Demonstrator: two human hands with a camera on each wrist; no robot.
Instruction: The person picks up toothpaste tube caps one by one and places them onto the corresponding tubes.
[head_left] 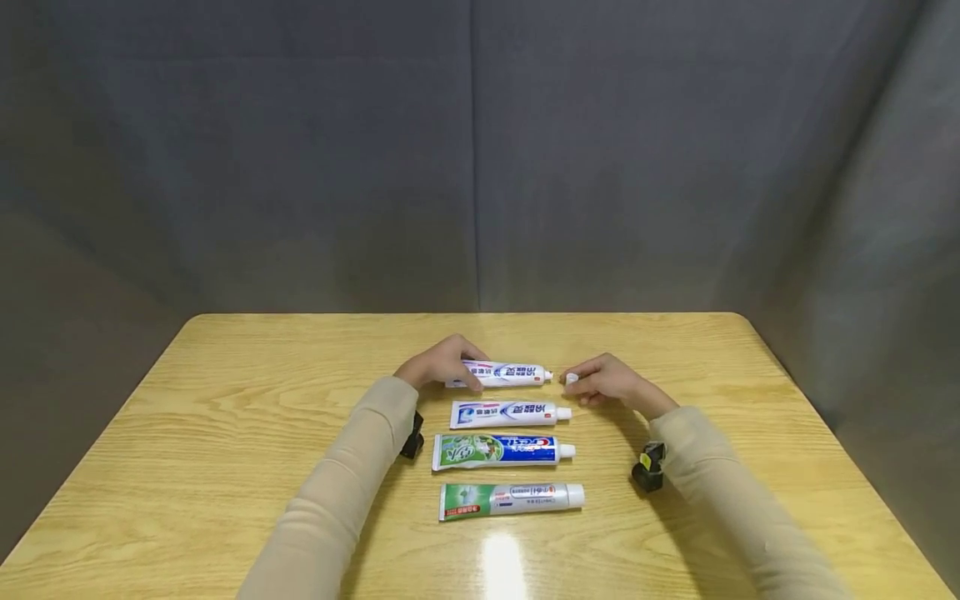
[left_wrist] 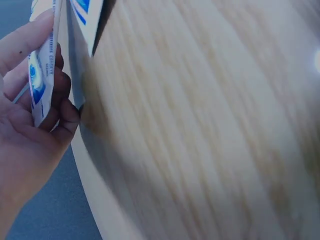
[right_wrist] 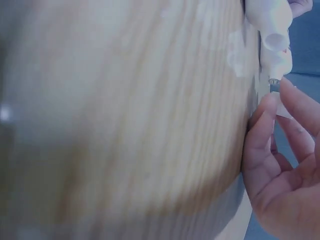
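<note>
My left hand [head_left: 444, 363] grips the farthest toothpaste tube [head_left: 517, 374], white with blue lettering, near its flat end. That tube's threaded nozzle [right_wrist: 274, 80] is bare and points to the right. Between thumb and fingertips my right hand [head_left: 613, 380] pinches a small white cap [head_left: 572, 379], a short gap away from the nozzle. In the left wrist view the fingers curl round the tube [left_wrist: 42, 75] on both faces. A matching white tube [head_left: 510, 414] lies just nearer on the table, its cap on.
A blue and green Crest tube [head_left: 495, 451] and a silver and green tube [head_left: 510, 500] lie nearer me, in a row with the others, capped ends to the right. All are on a wooden table [head_left: 225, 417]. Grey curtains [head_left: 337, 167] hang behind and at the sides.
</note>
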